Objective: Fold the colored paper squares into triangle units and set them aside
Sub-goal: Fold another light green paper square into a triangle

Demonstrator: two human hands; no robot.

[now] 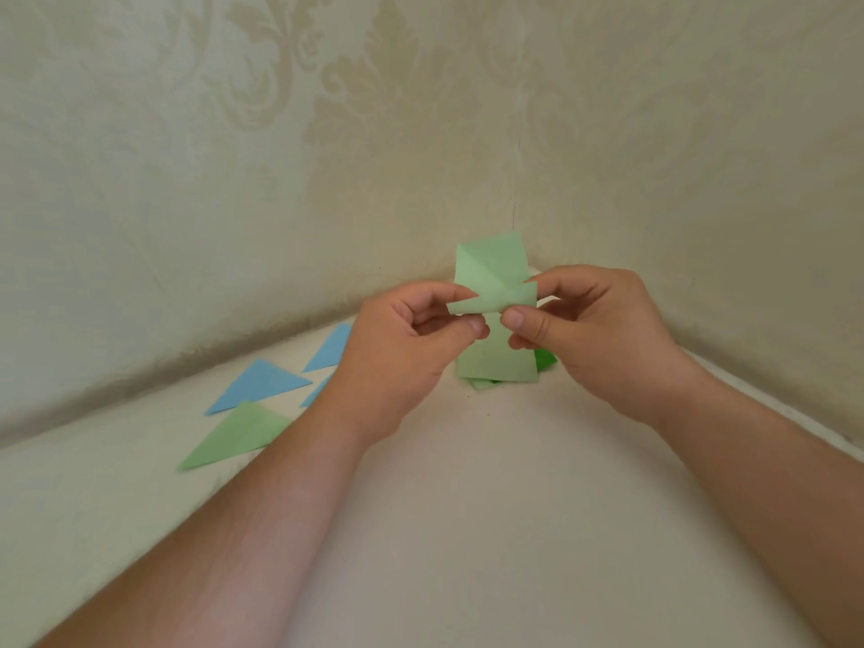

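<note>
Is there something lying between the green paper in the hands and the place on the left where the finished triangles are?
Nothing visible blocks it. Both hands hold the green paper in the air; the green triangle and blue triangles lie lower left on the table, with bare surface beside them.

No readable text, labels or numbers anywhere.

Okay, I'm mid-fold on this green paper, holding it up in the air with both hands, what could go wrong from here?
1. The green paper is pinched in mid-air by the left hand and right hand, with nothing firm behind it, so the crease may come out crooked.
2. The paper stack lies right under your hands; a dropped wrist could scatter it.
3. The finished triangles lie beside your left forearm and could be swept away.
</note>
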